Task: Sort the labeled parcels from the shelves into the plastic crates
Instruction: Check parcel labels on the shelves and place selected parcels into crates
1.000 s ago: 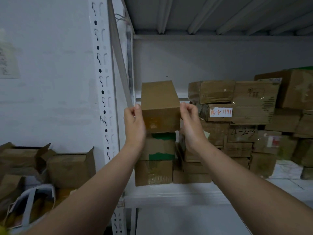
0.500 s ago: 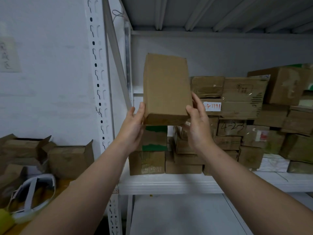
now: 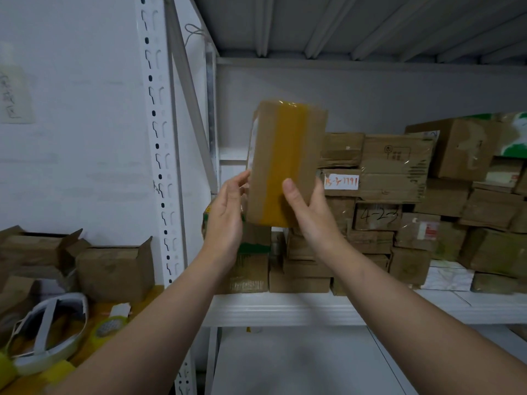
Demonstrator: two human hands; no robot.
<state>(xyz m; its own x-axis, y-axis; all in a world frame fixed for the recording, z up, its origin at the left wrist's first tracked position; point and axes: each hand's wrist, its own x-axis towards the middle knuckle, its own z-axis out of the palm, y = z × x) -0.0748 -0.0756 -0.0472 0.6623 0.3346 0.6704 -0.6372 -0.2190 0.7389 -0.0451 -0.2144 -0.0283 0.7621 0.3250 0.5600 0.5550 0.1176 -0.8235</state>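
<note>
I hold a brown cardboard parcel upright in front of the shelf, its face with a wide yellow tape strip turned toward me. My right hand grips its lower right part, thumb across the tape. My left hand rests flat against its lower left edge. Behind it, many taped parcels are stacked on the white shelf; one carries a white label with orange writing. No plastic crate is in view.
A white perforated shelf post stands left of my hands. Open cardboard boxes and a white strap-like object lie at lower left. A lower shelf board shows below. The upper shelf's underside runs overhead.
The parcel came off the stack, rose and was turned, so its taped face now points at me. My right thumb moved onto that face.
</note>
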